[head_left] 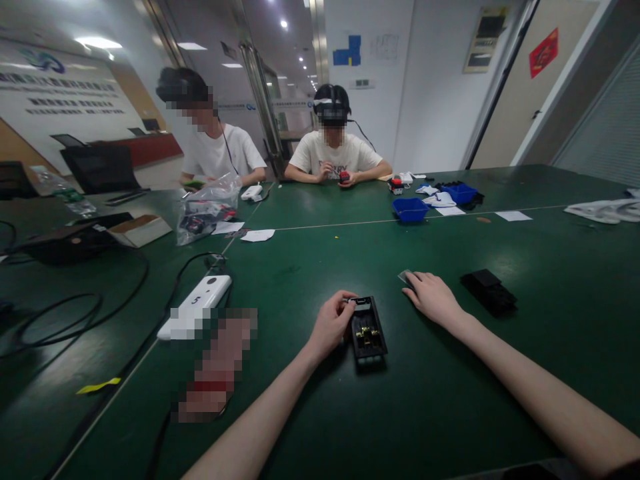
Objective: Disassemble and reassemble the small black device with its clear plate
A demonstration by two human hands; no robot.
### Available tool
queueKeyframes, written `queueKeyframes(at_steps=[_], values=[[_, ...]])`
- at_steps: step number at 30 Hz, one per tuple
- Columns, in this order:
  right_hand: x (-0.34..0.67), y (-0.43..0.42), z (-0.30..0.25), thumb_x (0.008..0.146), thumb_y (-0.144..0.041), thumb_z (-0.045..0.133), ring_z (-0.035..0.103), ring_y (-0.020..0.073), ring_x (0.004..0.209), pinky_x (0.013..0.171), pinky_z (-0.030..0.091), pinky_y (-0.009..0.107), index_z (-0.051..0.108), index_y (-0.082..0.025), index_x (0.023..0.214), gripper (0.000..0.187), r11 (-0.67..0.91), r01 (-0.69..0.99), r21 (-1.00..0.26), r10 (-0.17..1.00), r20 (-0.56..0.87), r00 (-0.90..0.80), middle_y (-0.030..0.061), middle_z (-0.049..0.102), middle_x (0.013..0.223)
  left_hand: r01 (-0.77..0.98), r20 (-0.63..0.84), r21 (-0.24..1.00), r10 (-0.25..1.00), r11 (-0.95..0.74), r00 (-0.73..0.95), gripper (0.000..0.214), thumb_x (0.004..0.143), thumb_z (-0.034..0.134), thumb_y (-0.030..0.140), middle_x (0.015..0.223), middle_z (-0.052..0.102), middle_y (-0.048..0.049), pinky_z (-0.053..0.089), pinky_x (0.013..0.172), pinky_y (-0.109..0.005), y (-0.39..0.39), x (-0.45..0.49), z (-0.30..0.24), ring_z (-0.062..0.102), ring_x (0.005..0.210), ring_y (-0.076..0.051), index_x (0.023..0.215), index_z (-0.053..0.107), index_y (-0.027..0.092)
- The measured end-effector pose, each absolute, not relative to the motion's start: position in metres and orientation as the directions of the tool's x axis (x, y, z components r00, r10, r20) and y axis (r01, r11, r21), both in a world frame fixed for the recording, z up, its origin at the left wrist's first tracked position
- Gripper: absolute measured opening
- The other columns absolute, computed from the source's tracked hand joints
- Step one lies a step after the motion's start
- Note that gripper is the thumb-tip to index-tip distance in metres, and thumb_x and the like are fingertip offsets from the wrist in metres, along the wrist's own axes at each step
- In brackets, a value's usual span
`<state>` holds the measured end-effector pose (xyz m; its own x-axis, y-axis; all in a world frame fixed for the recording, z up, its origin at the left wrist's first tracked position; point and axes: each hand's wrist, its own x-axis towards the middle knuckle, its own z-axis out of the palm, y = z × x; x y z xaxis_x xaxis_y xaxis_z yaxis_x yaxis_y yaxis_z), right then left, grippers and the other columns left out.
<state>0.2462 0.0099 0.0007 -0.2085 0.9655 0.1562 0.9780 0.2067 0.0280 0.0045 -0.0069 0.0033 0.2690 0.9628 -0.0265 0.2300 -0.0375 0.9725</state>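
The left hand (334,321) grips an open black case (369,330) over the green table (450,413); the right hand (431,292) pinches a thin flat piece (404,277) (a white-shirted person (311,155) sits opposite).

Here on the table (425,407), the case (370,343) sits against the left hand (333,323) — device (205,300) off left, bag (205,212) beyond that — while the right hand (434,295) lies to the case's right, touching what may be a plate (403,275), a block (489,291) farther right, a tray (411,213) beyond.

Left hand (332,321) — on black casing (371,341) (open-faced)
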Motion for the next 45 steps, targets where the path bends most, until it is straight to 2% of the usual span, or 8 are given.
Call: queueKeyframes(at_steps=[6, 9, 14, 17, 19, 22, 27, 45], values=[[0.233, 0.002, 0.014, 0.09, -0.024, 0.035, 0.061, 0.0261, 0.093, 0.08, 0.046, 0.037, 0.053, -0.012, 0.12, 0.037, 0.349, 0.935, 0.054, 0.93, 0.103, -0.353, 0.0161, 0.066, 0.102, 0.238, -0.029, 0.97, 0.962, -0.038, 0.271, 0.025, 0.082, 0.049, 0.034, 0.054, 0.05, 0.0058, 0.032, 0.037, -0.016, -0.006, 0.005, 0.001, 0.043, 0.038, -0.006, 0.095, 0.057, 0.015], [0.227, -0.003, 0.018, 0.089, -0.021, 0.036, 0.064, 0.0239, 0.083, 0.073, 0.048, 0.035, 0.049, -0.012, 0.125, 0.04, 0.345, 0.938, -0.034, 0.936, 0.09, -0.341, 0.014, 0.068, 0.092, 0.234, -0.035, 0.972, 0.958, -0.033, 0.283, 0.025, 0.082, 0.05, 0.035, 0.055, 0.052, 0.0049, 0.034, 0.037, -0.016, -0.006, 0.005, 0.0, 0.046, 0.038, -0.007, 0.094, 0.057, 0.014], [0.223, -0.004, 0.023, 0.087, -0.02, 0.037, 0.063, 0.0162, 0.069, 0.068, 0.05, 0.031, 0.044, -0.016, 0.13, 0.044, 0.3, 0.778, -0.553, 0.954, 0.157, -0.256, 0.0068, 0.068, 0.086, 0.227, -0.041, 0.974, 0.959, -0.025, 0.28, 0.024, 0.082, 0.05, 0.036, 0.051, 0.051, 0.0059, 0.036, 0.036, -0.017, -0.007, 0.006, -0.001, 0.047, 0.037, -0.008, 0.091, 0.055, 0.015], [0.218, -0.003, 0.025, 0.085, -0.024, 0.041, 0.062, 0.0134, 0.061, 0.056, 0.051, 0.028, 0.048, -0.017, 0.12, 0.037, 0.146, 0.407, -0.902, 0.983, 0.087, -0.159, 0.0052, 0.067, 0.087, 0.228, -0.042, 0.973, 0.958, -0.025, 0.283, 0.023, 0.081, 0.051, 0.035, 0.049, 0.051, 0.0059, 0.036, 0.036, -0.016, -0.007, 0.006, -0.001, 0.046, 0.036, -0.007, 0.089, 0.055, 0.014], [0.212, -0.006, 0.026, 0.081, -0.025, 0.05, 0.063, 0.0132, 0.064, 0.056, 0.052, 0.028, 0.047, -0.017, 0.114, 0.034, 0.039, 0.118, -0.992, 0.988, 0.02, -0.156, 0.0041, 0.066, 0.087, 0.226, -0.044, 0.974, 0.958, -0.023, 0.285, 0.022, 0.081, 0.051, 0.035, 0.048, 0.051, 0.006, 0.036, 0.036, -0.016, -0.007, 0.007, -0.001, 0.046, 0.036, -0.007, 0.088, 0.055, 0.014], [0.199, -0.015, 0.026, 0.071, -0.02, 0.065, 0.065, 0.0125, 0.071, 0.064, 0.053, 0.027, 0.044, -0.019, 0.109, 0.043, -0.046, -0.147, -0.988, 0.974, -0.012, -0.224, 0.0023, 0.065, 0.089, 0.214, -0.039, 0.976, 0.956, -0.025, 0.29, 0.022, 0.081, 0.05, 0.035, 0.048, 0.05, 0.0064, 0.036, 0.035, -0.017, -0.007, 0.007, -0.001, 0.045, 0.035, -0.008, 0.088, 0.054, 0.015], [0.18, -0.029, 0.019, 0.065, -0.015, 0.072, 0.065, 0.0109, 0.069, 0.07, 0.054, 0.028, 0.04, -0.022, 0.107, 0.053, -0.087, -0.249, -0.965, 0.952, -0.007, -0.305, -0.0005, 0.065, 0.087, 0.209, -0.01, 0.976, 0.948, -0.06, 0.319, 0.023, 0.081, 0.052, 0.036, 0.049, 0.05, 0.0062, 0.036, 0.036, -0.017, -0.006, 0.007, -0.004, 0.044, 0.035, -0.007, 0.088, 0.054, 0.015], [0.177, -0.033, 0.014, 0.069, -0.017, 0.067, 0.061, 0.0118, 0.071, 0.069, 0.049, 0.029, 0.042, -0.022, 0.107, 0.046, 0.0, -0.071, -0.997, 0.94, 0.025, -0.341, -0.0004, 0.062, 0.084, 0.214, 0.016, 0.973, 0.944, -0.091, 0.331, 0.027, 0.081, 0.053, 0.04, 0.05, 0.05, 0.0059, 0.034, 0.039, -0.017, -0.006, 0.006, -0.005, 0.044, 0.038, -0.007, 0.089, 0.055, 0.015]])
